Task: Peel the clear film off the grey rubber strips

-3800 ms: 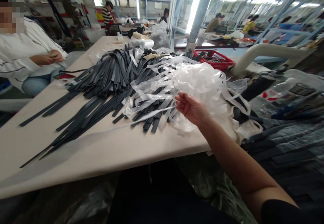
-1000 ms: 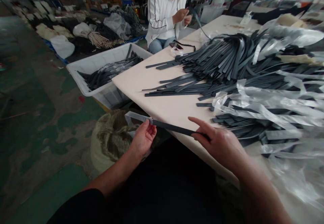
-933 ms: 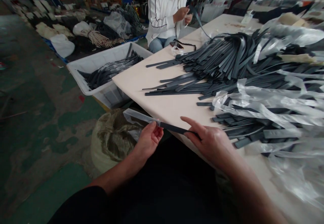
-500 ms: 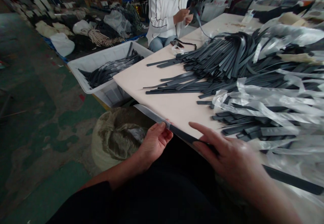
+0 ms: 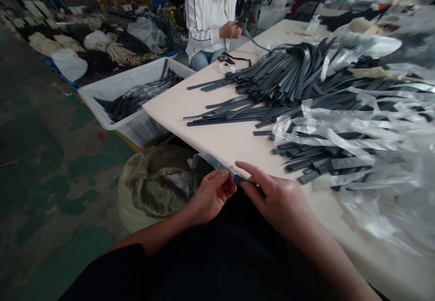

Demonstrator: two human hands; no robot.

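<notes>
My left hand (image 5: 214, 194) pinches a clear plastic sleeve (image 5: 212, 159) at the table's near edge, its free end pointing up and left. A dark strip (image 5: 239, 180) runs from the sleeve toward my right hand (image 5: 277, 199). The thumb and fingers of my right hand close on that strip, with the index finger stretched out above it. On the pale table (image 5: 217, 140) lies a big heap of dark flat strips (image 5: 278, 76), with loose plastic sleeves (image 5: 340, 128) over its right part.
A white bin (image 5: 136, 122) with dark strips stands left of the table corner. Below it sits an open woven sack (image 5: 136, 201) with plastic inside. Across the table a person in a white jacket (image 5: 204, 20) sits holding a strip. Piled bundles (image 5: 118, 49) lie on the floor behind.
My right hand has moved left, close to my left hand, and the strip between them shows much shorter. The strip's long tail at the right is no longer visible. The view has shifted slightly right.
</notes>
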